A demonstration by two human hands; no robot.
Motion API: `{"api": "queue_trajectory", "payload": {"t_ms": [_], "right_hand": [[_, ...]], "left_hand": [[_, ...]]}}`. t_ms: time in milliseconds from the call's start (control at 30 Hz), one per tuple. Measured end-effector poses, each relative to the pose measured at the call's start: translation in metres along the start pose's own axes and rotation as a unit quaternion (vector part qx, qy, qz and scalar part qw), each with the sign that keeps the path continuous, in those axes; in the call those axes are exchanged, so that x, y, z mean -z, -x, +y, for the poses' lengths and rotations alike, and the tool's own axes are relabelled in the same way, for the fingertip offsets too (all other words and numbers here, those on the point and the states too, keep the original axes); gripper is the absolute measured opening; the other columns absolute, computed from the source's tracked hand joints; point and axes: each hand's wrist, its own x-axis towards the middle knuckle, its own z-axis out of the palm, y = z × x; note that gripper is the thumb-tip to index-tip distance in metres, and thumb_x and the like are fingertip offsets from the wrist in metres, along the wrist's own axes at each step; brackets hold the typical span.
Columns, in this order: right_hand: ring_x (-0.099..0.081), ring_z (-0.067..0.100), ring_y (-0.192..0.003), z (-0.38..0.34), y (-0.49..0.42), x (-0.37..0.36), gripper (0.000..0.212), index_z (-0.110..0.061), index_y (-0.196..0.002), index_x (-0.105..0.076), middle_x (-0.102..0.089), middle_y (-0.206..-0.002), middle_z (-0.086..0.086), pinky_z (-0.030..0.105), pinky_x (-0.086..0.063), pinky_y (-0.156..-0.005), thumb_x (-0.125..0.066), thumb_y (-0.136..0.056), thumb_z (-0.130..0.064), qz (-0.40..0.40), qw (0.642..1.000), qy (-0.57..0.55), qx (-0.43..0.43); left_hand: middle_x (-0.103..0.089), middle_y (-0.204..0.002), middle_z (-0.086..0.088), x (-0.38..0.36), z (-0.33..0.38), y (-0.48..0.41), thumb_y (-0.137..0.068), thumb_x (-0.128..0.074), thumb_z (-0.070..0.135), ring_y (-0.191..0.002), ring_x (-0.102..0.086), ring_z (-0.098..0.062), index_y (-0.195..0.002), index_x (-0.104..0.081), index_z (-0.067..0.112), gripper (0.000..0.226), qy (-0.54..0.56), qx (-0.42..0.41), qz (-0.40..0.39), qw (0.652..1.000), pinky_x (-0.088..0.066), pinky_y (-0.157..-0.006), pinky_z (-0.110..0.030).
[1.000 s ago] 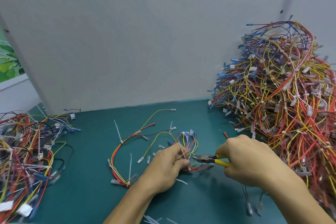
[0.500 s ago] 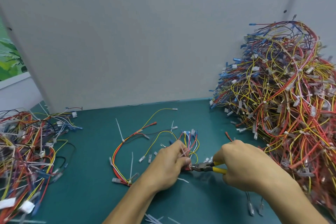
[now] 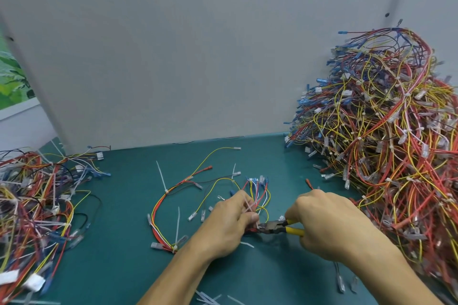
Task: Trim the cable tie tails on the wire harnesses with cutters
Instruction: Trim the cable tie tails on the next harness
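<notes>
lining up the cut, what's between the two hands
The cutters, in the head view: yellow handles in the right hand, dark head at the wire harness the left hand grips.

I see the left hand (image 3: 228, 225) gripping a wire harness (image 3: 166, 192) mid-tabletop (image 3: 128, 267). The right hand (image 3: 329, 225) holds yellow-handled cutters (image 3: 275, 226), nose at the bundle beside the left thumb. A big harness pile (image 3: 396, 143) fills the right edge and a smaller pile (image 3: 32, 200) the left.
</notes>
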Motion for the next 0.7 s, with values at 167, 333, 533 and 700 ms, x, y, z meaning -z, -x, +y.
{"api": "queue_trajectory", "payload": {"t_ms": [167, 333, 533, 700], "right_hand": [[-0.058, 0.03, -0.089, -0.001, 0.0008, 0.0029, 0.028, -0.029, -0.109, -0.064, -0.06, -0.104, 0.0, 0.028, -0.033, -0.059, -0.054, -0.083, -0.029, -0.002, 1.0, 0.01, -0.002], [-0.052, 0.029, -0.081, 0.0006, 0.0012, 0.0044, 0.023, -0.03, -0.102, -0.062, -0.056, -0.092, -0.001, 0.027, -0.029, -0.052, -0.055, -0.081, -0.03, -0.026, 1.0, -0.007, -0.011], [-0.046, 0.026, -0.075, 0.0023, 0.0007, 0.0034, 0.013, -0.034, -0.093, -0.061, -0.04, -0.071, -0.007, 0.025, -0.022, -0.046, -0.057, -0.081, -0.035, -0.044, 0.998, -0.039, -0.017], [-0.046, 0.026, -0.074, 0.0048, -0.0001, 0.0008, 0.018, -0.034, -0.097, -0.063, -0.041, -0.069, -0.008, 0.024, -0.023, -0.047, -0.059, -0.079, -0.039, -0.045, 0.997, -0.058, -0.02]], "left_hand": [[-0.069, -0.084, 0.0, -0.0001, -0.0003, -0.0006, -0.093, -0.057, 0.019, -0.075, -0.058, -0.012, -0.088, -0.052, 0.021, 0.007, 0.005, 0.001, 0.001, 1.0, -0.043, -0.07, -0.024], [-0.065, -0.076, 0.005, -0.0002, -0.0017, -0.0004, -0.093, -0.056, 0.019, -0.063, -0.053, -0.004, -0.087, -0.051, 0.021, 0.008, 0.015, 0.002, -0.001, 1.0, -0.04, -0.063, -0.021], [-0.068, -0.079, 0.005, 0.0004, -0.0009, -0.0003, -0.093, -0.056, 0.02, -0.062, -0.053, -0.001, -0.086, -0.051, 0.023, 0.009, 0.009, 0.001, -0.002, 1.0, -0.038, -0.061, -0.017], [-0.066, -0.076, 0.007, 0.0006, -0.0008, -0.0007, -0.093, -0.056, 0.02, -0.062, -0.052, 0.0, -0.087, -0.051, 0.022, 0.008, 0.005, -0.004, 0.002, 1.0, -0.036, -0.059, -0.012]]}}
